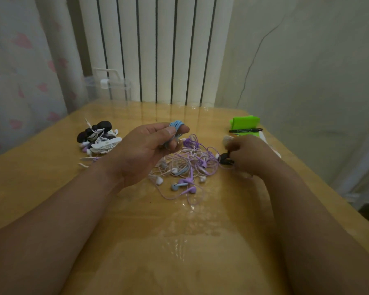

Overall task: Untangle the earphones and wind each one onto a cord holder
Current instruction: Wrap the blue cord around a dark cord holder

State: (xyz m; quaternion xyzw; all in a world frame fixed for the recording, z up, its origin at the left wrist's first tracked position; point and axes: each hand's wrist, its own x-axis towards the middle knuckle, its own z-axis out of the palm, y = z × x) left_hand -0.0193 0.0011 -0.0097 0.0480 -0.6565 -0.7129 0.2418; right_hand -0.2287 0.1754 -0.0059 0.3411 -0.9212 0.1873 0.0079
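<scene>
My left hand (145,150) grips a coiled blue earphone (176,125), right hand (246,155) pinches a black cord holder (223,158); purple tangle (192,162) not yet done.

No text, label, brand or number can be read. Faint pale print is seen along the barrel of the slim black marker pen (245,130) laid against the bright green folded object (245,122), but it is too small and blurred to be made out.
</scene>
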